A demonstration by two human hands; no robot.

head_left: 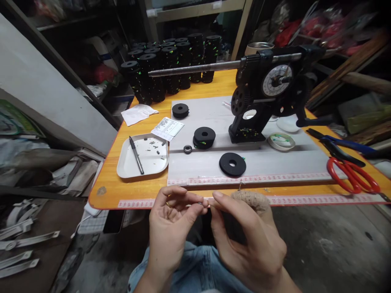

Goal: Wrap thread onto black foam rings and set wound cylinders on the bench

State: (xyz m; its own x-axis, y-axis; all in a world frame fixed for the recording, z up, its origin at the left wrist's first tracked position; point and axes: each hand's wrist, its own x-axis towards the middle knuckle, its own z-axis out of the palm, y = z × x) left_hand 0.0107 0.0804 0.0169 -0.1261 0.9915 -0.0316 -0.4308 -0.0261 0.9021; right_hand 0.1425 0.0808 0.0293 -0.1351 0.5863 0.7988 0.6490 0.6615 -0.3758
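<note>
My left hand (175, 219) and my right hand (244, 232) meet fingertip to fingertip over my lap, just before the table's front edge. The left thumb and fingers pinch together at a small dark bit, too tiny to name. Closed too, the right thumb and forefinger meet against the left fingertips; what they grip cannot be made out. Nearest beyond the hands lies a black disc with a centre hole (232, 164). Behind it are a stack of black discs (204, 137) with green bits at its side and a small black ring (187, 149).
A hand-cranked winding machine (277, 81) with a dial and long threaded shaft stands at the back right. Left are a white tray (124, 169) holding a pen and small dark pieces, and a paper card (168, 128). Red-handled scissors (351, 175) lie right; several black cylinders (171, 67) stand behind.
</note>
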